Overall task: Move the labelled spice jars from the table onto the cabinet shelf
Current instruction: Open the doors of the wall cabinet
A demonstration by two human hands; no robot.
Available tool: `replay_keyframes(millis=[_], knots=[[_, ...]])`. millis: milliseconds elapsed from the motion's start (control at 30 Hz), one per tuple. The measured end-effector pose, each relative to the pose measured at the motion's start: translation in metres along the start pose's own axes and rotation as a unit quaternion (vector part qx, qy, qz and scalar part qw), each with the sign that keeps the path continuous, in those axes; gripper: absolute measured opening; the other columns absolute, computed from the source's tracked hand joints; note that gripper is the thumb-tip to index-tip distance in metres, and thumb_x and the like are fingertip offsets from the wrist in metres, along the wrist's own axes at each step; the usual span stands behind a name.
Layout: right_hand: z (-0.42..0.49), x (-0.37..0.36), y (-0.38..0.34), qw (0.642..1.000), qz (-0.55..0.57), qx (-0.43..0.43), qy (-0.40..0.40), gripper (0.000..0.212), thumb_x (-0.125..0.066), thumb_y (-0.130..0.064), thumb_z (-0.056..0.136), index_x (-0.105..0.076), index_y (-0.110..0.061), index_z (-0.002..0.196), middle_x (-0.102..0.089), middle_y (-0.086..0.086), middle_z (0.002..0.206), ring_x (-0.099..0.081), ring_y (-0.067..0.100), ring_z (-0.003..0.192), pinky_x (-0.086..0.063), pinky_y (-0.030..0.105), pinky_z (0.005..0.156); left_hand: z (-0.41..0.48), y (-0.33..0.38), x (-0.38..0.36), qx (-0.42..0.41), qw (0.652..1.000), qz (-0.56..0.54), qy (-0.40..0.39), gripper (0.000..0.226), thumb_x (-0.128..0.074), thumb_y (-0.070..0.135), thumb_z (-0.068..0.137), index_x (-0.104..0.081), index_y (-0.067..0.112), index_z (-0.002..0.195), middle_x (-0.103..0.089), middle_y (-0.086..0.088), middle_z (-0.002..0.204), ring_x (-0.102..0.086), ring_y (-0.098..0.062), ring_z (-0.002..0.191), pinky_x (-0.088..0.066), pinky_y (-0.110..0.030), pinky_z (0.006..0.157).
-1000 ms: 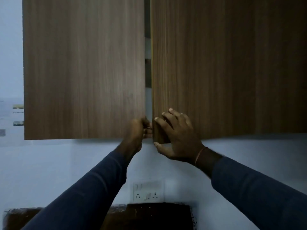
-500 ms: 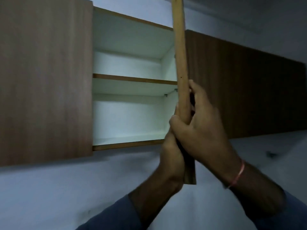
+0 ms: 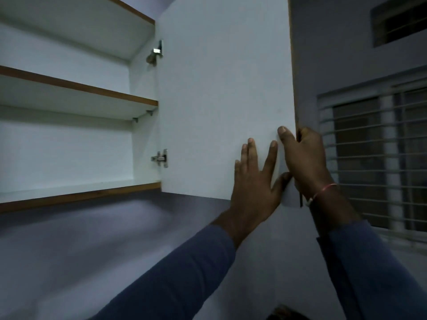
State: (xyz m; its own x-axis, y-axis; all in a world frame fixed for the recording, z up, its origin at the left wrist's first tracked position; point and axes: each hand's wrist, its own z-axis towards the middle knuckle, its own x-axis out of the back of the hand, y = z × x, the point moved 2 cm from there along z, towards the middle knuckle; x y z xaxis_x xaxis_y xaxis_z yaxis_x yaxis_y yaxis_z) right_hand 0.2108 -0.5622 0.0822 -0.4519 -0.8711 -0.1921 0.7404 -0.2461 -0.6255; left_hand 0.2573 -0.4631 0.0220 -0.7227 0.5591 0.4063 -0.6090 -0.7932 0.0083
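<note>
The wall cabinet stands open. Its right door (image 3: 221,95) is swung wide, white inner face toward me. My left hand (image 3: 255,181) lies flat on that inner face near the lower outer corner, fingers spread. My right hand (image 3: 302,162) grips the door's outer edge, thumb on the white side, fingers behind. Inside, the middle shelf (image 3: 76,87) and the bottom shelf (image 3: 76,194) are white with brown front edges and hold nothing. No spice jars or table are in view.
Two metal hinges (image 3: 160,158) join the door to the cabinet side. A barred window (image 3: 374,158) fills the right wall, with a small vent (image 3: 399,19) above it. The wall below the cabinet is plain pale grey.
The right door has swung from shut, through edge-on, to wide open. My view has turned right and up. My left hand went from gripping the door's edge to lying flat on its inner face.
</note>
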Motion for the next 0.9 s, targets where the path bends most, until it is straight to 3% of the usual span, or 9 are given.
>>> replay_keyframes(millis=[233,333,400,467,567,633,700,800,900], knots=[[0.024,0.002,0.034,0.999,-0.004,-0.001,0.036,0.031,-0.055,-0.035,0.095,-0.065,-0.009,0.108,-0.07,0.003,0.102,-0.066,0.015,0.094,-0.053,0.028,0.078,0.012,-0.003,-0.021,-0.013,0.999,0.031,-0.012,0.068,-0.042,0.048,0.096,-0.014,0.024,0.153,0.0,-0.014,0.162,0.005,-0.035,0.149,-0.002,-0.048,0.12],[0.015,0.001,0.035,0.995,-0.024,0.017,0.099,0.03,-0.06,-0.038,0.091,-0.063,-0.012,0.107,-0.068,-0.002,0.098,-0.066,0.014,0.092,-0.055,0.029,0.078,0.013,-0.002,-0.009,-0.029,0.999,0.038,-0.026,0.069,-0.029,0.059,0.095,-0.018,0.024,0.153,-0.007,-0.015,0.161,-0.002,-0.035,0.148,-0.009,-0.046,0.118],[0.003,0.001,0.031,0.972,-0.076,0.126,0.186,0.03,-0.063,-0.03,0.087,-0.059,-0.012,0.111,-0.064,0.001,0.105,-0.062,0.017,0.1,-0.053,0.034,0.086,0.012,-0.005,0.006,-0.044,0.997,0.05,-0.034,0.064,-0.031,0.056,0.095,-0.032,0.02,0.148,-0.028,-0.019,0.154,-0.023,-0.037,0.143,-0.025,-0.047,0.114],[-0.011,-0.006,0.026,0.923,-0.134,0.289,0.216,0.029,-0.065,-0.019,0.084,-0.061,-0.005,0.109,-0.06,0.012,0.113,-0.055,0.025,0.113,-0.044,0.044,0.099,0.008,-0.012,0.023,-0.08,0.995,0.06,0.006,0.045,-0.047,0.043,0.09,-0.06,0.013,0.12,-0.062,-0.015,0.118,-0.056,-0.033,0.11,-0.046,-0.045,0.091],[-0.031,-0.035,0.019,0.894,-0.119,0.4,0.162,0.013,-0.067,-0.015,0.083,-0.067,-0.002,0.088,-0.063,0.017,0.104,-0.054,0.027,0.11,-0.037,0.051,0.105,-0.002,-0.033,0.046,-0.112,0.988,0.095,0.04,0.022,-0.065,0.027,0.076,-0.067,0.007,0.085,-0.067,-0.007,0.077,-0.059,-0.026,0.071,-0.051,-0.04,0.063],[-0.042,-0.06,0.019,0.911,-0.106,0.379,0.122,0.015,-0.064,-0.018,0.085,-0.065,-0.005,0.078,-0.065,0.01,0.091,-0.058,0.023,0.097,-0.04,0.047,0.101,-0.011,-0.052,0.064,-0.095,0.99,0.102,0.034,0.017,-0.066,0.023,0.073,-0.067,0.007,0.076,-0.066,-0.006,0.065,-0.059,-0.024,0.058,-0.052,-0.037,0.054],[-0.053,-0.089,0.016,0.944,-0.087,0.311,0.071,0.02,-0.06,-0.022,0.088,-0.061,-0.01,0.072,-0.064,0.002,0.078,-0.058,0.019,0.08,-0.046,0.044,0.084,-0.021,-0.073,0.09,-0.064,0.989,0.133,0.003,0.022,-0.06,0.029,0.079,-0.066,0.009,0.069,-0.063,-0.005,0.056,-0.057,-0.023,0.048,-0.05,-0.032,0.047],[-0.078,-0.145,0.006,0.979,-0.038,0.198,-0.039,0.038,-0.055,-0.03,0.094,-0.05,-0.011,0.061,-0.053,-0.002,0.056,-0.049,0.017,0.056,-0.043,0.037,0.061,-0.039,-0.113,0.137,-0.024,0.967,0.241,-0.075,0.031,-0.051,0.033,0.089,-0.066,0.009,0.075,-0.066,-0.007,0.062,-0.059,-0.027,0.053,-0.043,-0.029,0.052],[-0.125,-0.21,-0.02,0.977,0.004,0.166,-0.136,0.045,-0.052,-0.037,0.095,-0.048,-0.01,0.059,-0.05,-0.001,0.051,-0.048,0.018,0.051,-0.039,0.035,0.052,-0.061,-0.157,0.199,0.042,0.926,0.362,-0.094,0.027,-0.049,0.033,0.092,-0.064,0.012,0.086,-0.068,-0.007,0.073,-0.062,-0.03,0.062,-0.043,-0.03,0.056]])
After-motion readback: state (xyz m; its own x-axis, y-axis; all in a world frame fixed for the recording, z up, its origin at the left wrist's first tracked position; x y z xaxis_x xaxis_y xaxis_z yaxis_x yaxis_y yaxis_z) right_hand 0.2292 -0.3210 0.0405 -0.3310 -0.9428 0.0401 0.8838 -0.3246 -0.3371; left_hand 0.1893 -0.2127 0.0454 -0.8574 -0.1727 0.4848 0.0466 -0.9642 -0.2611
